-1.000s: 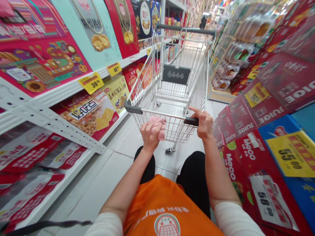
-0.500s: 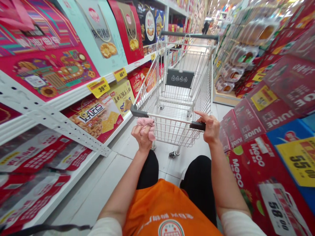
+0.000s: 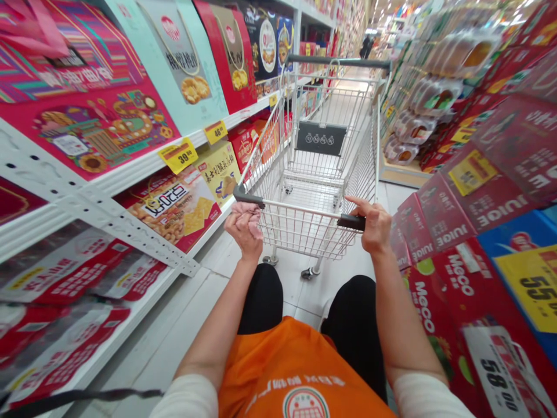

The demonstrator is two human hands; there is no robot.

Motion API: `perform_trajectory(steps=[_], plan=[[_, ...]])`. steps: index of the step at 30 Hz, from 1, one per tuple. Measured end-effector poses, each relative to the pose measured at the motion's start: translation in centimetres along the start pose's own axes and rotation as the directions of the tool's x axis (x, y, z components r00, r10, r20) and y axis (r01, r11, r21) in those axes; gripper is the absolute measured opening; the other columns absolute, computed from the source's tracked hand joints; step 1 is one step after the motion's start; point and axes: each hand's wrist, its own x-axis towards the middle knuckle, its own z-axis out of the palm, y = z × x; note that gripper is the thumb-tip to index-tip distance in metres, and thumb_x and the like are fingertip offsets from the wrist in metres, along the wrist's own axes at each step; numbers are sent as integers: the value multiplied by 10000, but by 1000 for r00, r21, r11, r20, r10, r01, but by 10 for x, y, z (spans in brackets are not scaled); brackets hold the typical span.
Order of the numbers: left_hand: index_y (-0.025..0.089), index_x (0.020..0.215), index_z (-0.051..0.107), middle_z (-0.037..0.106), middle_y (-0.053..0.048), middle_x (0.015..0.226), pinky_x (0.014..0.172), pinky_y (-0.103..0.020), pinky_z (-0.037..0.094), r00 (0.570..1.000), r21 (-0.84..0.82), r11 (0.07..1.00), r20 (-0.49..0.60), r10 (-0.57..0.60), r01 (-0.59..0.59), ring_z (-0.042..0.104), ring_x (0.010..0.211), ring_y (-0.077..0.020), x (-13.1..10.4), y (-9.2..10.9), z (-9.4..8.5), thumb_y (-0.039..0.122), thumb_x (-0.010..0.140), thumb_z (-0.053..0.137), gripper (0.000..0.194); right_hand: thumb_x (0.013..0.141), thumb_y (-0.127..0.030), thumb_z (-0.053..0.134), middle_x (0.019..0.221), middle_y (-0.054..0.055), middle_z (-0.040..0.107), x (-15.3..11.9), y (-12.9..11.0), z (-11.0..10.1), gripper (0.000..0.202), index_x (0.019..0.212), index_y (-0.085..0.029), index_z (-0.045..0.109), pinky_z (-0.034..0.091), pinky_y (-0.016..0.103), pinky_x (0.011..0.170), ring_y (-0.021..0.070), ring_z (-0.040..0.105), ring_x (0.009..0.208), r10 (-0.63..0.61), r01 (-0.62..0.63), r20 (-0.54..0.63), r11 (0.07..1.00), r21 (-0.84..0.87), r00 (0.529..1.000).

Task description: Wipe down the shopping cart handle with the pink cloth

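In front of me stands a metal shopping cart [image 3: 319, 203], its wire basket holding nothing that I can see. My left hand [image 3: 244, 233] is closed around a crumpled pink cloth [image 3: 248, 212], right at the dark left corner [image 3: 250, 197] of the cart's near rim. My right hand [image 3: 375, 226] is wrapped round the black grip [image 3: 351, 222] at the near right corner, with the index finger stretched forward along it. A dark panel with several round symbols [image 3: 322, 138] hangs inside the cart. Below, my knees in black trousers are bent on either side.
Shelves [image 3: 143, 168] of boxed snacks with yellow price tags run along the left. On the right rise stacked red drink cartons [image 3: 456, 290] and wrapped bottle packs [image 3: 435, 96]. The tiled aisle [image 3: 348, 110] leads ahead, with a person [image 3: 366, 46] far off.
My left hand has slid left with the pink cloth, from beside the rim to the cart's left corner. My right hand keeps its hold. The view has shifted slightly.
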Motion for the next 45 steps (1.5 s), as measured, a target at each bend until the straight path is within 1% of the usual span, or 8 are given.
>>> perform_trajectory(steps=[7,13,18,23,32,35,40,45], plan=[[172,1137,575,448,-125,1114,1030,-481,417,970,-37,969,-2,-243,243,466,1122,-258,-48,50,29,289,997,417,241,1003,-607,27,688,15,713,2,-4,1,784,1202,-268,707,426,347,720,154,561,619,28,-27,-29,1000,8,999],[192,1174,638,492,-122,1088,934,-462,442,972,-132,987,228,-63,95,486,1062,-260,-102,117,37,191,969,444,282,1003,-612,29,686,14,717,2,-3,2,790,1202,-260,708,433,349,735,152,568,619,27,-27,-43,1000,3,999],[202,1078,646,529,-108,1080,951,-433,454,963,-180,981,267,-17,68,508,1060,-237,-84,84,29,232,967,496,188,1014,-592,49,682,5,714,2,-2,-2,757,1191,-260,706,428,341,729,148,568,615,-10,11,-19,1000,17,1000],[178,1171,577,450,-112,1099,1008,-465,451,958,-12,959,-48,-283,282,493,1106,-249,-49,40,26,153,899,478,290,1016,-578,39,710,9,719,4,-6,5,762,1186,-262,710,420,349,734,146,592,626,6,-5,-35,1000,13,999],[192,1139,647,519,-133,1111,1009,-484,421,947,-187,966,297,-120,181,512,1104,-273,-109,145,40,170,947,464,267,1027,-545,35,745,9,729,4,-18,21,751,1220,-257,701,388,345,745,138,594,635,-12,11,-43,1000,-8,999],[222,1082,680,541,-108,1081,972,-452,438,935,-250,967,353,43,50,523,1076,-259,-111,138,36,226,939,524,212,1030,-535,36,747,14,725,4,-19,18,755,1214,-229,701,381,345,740,140,595,639,-36,35,-24,999,-7,999],[142,1118,620,461,-139,1114,984,-474,441,975,-113,970,78,-206,214,480,1092,-257,-85,111,35,267,1002,407,272,1034,-522,41,721,5,714,5,-20,17,732,1232,-250,691,379,343,747,140,582,622,-31,31,-21,1000,-6,999],[198,1096,645,495,-120,1114,996,-473,451,969,-207,969,229,-90,139,496,1142,-264,-101,154,50,295,993,468,227,1011,-562,-23,730,5,719,7,-23,22,804,1250,-263,685,384,345,763,143,590,644,6,-5,12,1000,-24,1000]])
